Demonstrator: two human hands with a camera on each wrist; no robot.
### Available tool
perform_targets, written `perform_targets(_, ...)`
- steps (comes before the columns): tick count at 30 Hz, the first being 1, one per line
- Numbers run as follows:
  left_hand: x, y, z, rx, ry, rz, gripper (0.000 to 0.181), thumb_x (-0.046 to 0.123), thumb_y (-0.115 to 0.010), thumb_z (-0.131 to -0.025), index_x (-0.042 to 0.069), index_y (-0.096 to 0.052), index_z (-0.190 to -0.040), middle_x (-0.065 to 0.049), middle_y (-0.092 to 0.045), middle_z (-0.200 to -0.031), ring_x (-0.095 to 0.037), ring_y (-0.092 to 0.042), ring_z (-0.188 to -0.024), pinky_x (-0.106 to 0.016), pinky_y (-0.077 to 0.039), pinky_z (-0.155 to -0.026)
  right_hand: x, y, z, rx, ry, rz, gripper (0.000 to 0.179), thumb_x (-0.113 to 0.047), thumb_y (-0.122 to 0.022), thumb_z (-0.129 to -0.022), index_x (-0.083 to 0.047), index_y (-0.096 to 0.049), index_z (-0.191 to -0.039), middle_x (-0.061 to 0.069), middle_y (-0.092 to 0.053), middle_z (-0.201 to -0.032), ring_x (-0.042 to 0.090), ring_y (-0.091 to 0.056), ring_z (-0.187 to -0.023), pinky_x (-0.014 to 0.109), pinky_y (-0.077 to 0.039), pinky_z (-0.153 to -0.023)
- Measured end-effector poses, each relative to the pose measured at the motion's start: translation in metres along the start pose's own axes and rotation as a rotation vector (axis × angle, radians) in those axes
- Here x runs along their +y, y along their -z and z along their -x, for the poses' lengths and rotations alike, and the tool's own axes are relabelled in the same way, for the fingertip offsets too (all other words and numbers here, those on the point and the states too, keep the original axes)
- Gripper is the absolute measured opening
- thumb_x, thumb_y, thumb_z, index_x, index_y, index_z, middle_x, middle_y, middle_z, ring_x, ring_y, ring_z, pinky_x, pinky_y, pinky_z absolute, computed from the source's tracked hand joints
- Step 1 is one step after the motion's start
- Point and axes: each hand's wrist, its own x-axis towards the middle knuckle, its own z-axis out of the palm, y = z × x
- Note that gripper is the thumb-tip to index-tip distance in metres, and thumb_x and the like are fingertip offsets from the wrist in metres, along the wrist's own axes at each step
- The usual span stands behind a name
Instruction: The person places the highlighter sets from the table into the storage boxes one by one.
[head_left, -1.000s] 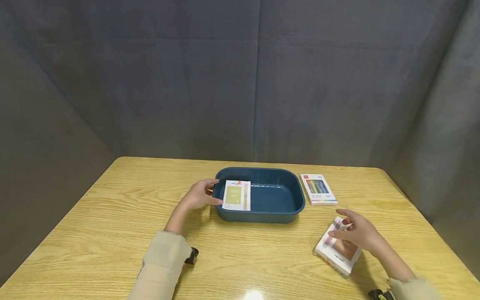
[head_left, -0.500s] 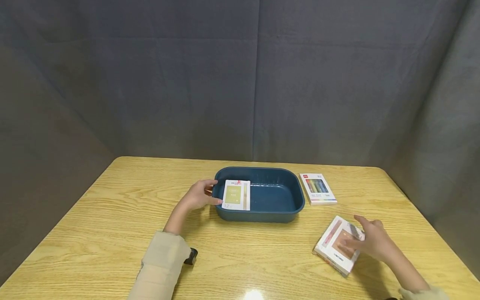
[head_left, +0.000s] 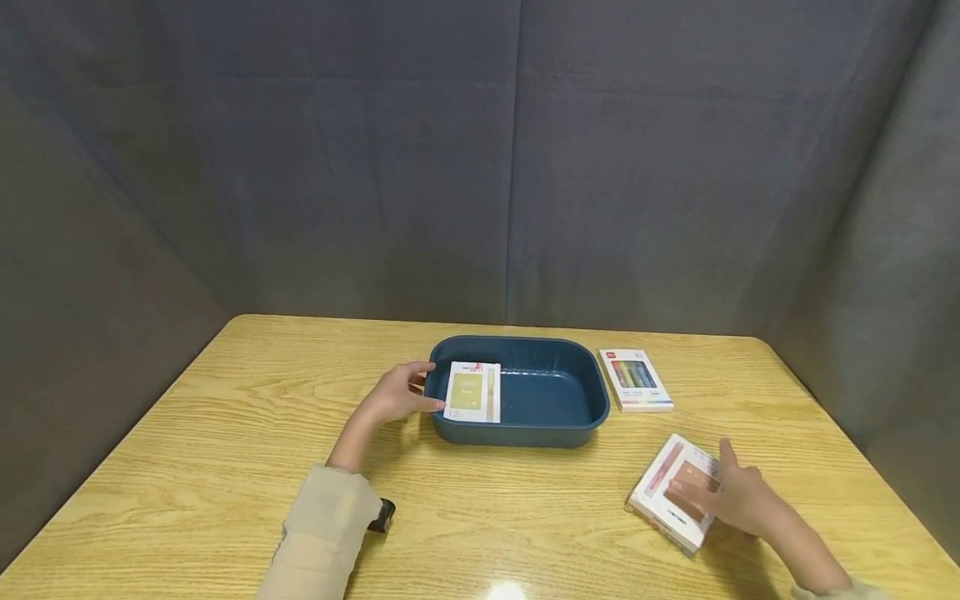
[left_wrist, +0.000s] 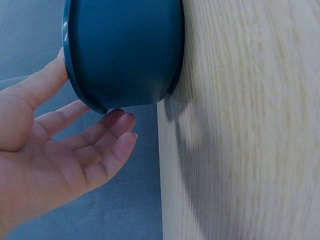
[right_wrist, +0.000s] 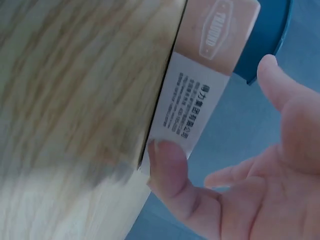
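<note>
Box [right_wrist: 200,80] lettered 得力集团有限公司 apparently touches right-hand fingers [right_wrist: 172,175].

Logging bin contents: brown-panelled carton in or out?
Out: the brown-panelled carton lies on the wooden table, apart from the dark-blue bin, with the right hand at its edge.

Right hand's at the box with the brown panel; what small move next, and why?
Probably have the right hand lower its thumb onto the brown-panelled box: one fingertip appears to meet the box's side, but the thumb seems raised off the top, so the grip looks unfinished.
</note>
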Motion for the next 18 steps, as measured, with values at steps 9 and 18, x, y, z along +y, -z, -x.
perform_targets(9,0.0004,-0.0002,-0.0003,-0.006,0.009,-0.001,0.064,0.01,-0.072,-0.075,-0.003,-0.042,-0.13,-0.02,-0.05,-0.117,-0.032,-0.048,-0.104,-0.04,-0.044,-0.083,-0.0037,-0.004,-0.0054,-0.013,-0.049,0.037,0.118,-0.06,-0.059,-0.074,0.027,0.001,-0.125,0.05,-0.034,-0.109,0.053,-0.047,-0.094,0.055,-0.041,-0.076)
perform_targets(18,-0.0003,0.0,0.0003,-0.005,0.009,0.0,0.064,0.01,-0.072,-0.075,-0.003,-0.042,-0.131,-0.02,-0.05,-0.116,-0.032,-0.047,-0.104,-0.04,-0.044,-0.082,-0.0009,-0.0065,-0.0084,0.042,0.003,0.023,0.117,-0.05,-0.069,-0.07,0.028,0.0,-0.124,0.051,-0.031,-0.111,0.056,-0.041,-0.099,0.057,-0.038,-0.081)
